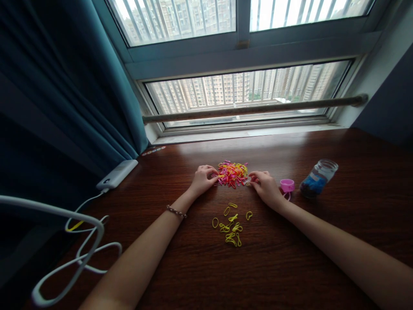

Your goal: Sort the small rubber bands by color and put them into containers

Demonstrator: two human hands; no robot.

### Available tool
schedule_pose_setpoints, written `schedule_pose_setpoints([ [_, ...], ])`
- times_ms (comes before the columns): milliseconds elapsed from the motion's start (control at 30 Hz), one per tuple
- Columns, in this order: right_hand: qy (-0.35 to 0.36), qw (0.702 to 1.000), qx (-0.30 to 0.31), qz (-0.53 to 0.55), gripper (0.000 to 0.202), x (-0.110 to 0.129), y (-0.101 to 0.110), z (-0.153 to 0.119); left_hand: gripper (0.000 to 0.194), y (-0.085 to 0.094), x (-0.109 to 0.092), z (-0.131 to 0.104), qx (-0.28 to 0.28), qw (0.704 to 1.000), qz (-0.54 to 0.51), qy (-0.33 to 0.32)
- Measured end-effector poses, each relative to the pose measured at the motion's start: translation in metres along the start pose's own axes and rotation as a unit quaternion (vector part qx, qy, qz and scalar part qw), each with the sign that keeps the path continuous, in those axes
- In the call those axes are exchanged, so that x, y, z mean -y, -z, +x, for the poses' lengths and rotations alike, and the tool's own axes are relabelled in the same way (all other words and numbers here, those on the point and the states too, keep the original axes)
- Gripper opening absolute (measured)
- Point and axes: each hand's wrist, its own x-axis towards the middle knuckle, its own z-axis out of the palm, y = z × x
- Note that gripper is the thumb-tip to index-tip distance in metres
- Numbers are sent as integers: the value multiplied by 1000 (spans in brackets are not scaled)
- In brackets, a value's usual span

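Observation:
A heap of small multicoloured rubber bands (232,173), mostly pink, red, orange and yellow, lies on the dark wooden table. At its left edge is my left hand (203,180), thumb and fingers pinched together with a yellow band at their tips. My right hand (265,189) touches the right edge of the heap. Its fingers are curled together beside a few pale bands, and whatever they grip is too small to make out. Closer to me lies a loose group of yellow rubber bands (232,228), some single and some overlapping.
Right of my right hand are a pink lid (287,185) with a loop and a tilted clear jar (318,177) with something blue and dark inside. A white device (116,174) with a cable (97,232) sits at the left by the blue curtain (106,86). Behind is a window.

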Motion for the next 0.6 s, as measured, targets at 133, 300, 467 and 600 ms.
schedule_pose_setpoints([
  [133, 29, 999, -35, 11, 20, 3, 1, -1, 9, 0, 0, -1, 6, 1000, 1, -1],
  [300, 61, 996, -52, 38, 18, 11, 4, -3, 10, -1, 2, 0, 0, 1000, -18, -9],
  [467, 79, 995, -49, 40, 17, 17, 6, -6, 13, -1, 3, 1, -19, 999, -47, -19],
  [600, 86, 995, -41, 42, 16, 18, 6, -6, 14, -2, 6, 0, -35, 997, -64, 17],
])
